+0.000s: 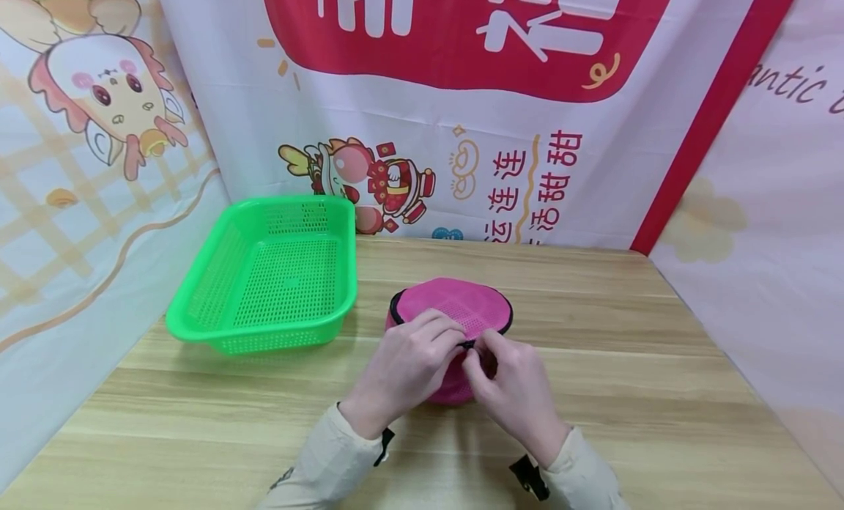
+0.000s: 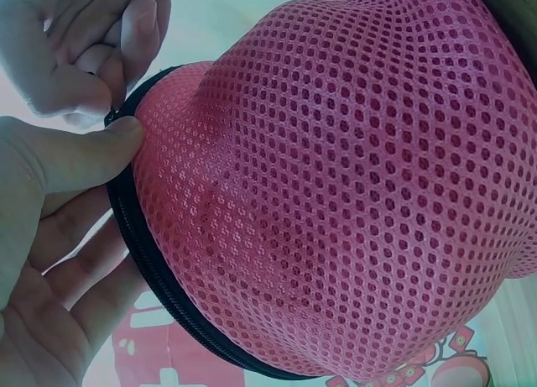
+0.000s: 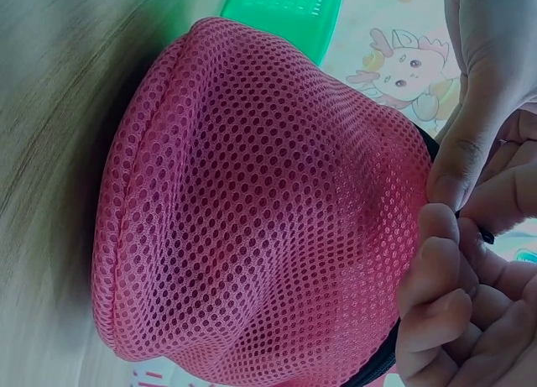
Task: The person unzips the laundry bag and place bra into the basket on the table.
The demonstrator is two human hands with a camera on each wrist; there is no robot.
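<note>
A round pink mesh bag (image 1: 455, 305) with a black zipper (image 2: 159, 278) around its top edge stands on the table. My left hand (image 1: 412, 363) holds that edge, its thumb pressed on the mesh beside the zipper in the left wrist view and its other fingers across the lid side. Close against it, my right hand (image 1: 514, 389) pinches at the zipper with curled fingers. A small black tab, seemingly the zipper pull (image 3: 487, 235), shows by these fingers in the right wrist view. The bag's contents cannot be made out.
A green plastic basket (image 1: 349, 275) with perforated sides stands to the left of the bag on the wooden table (image 1: 626, 363). Printed cloth walls (image 1: 422, 114) enclose the table at the back and both sides.
</note>
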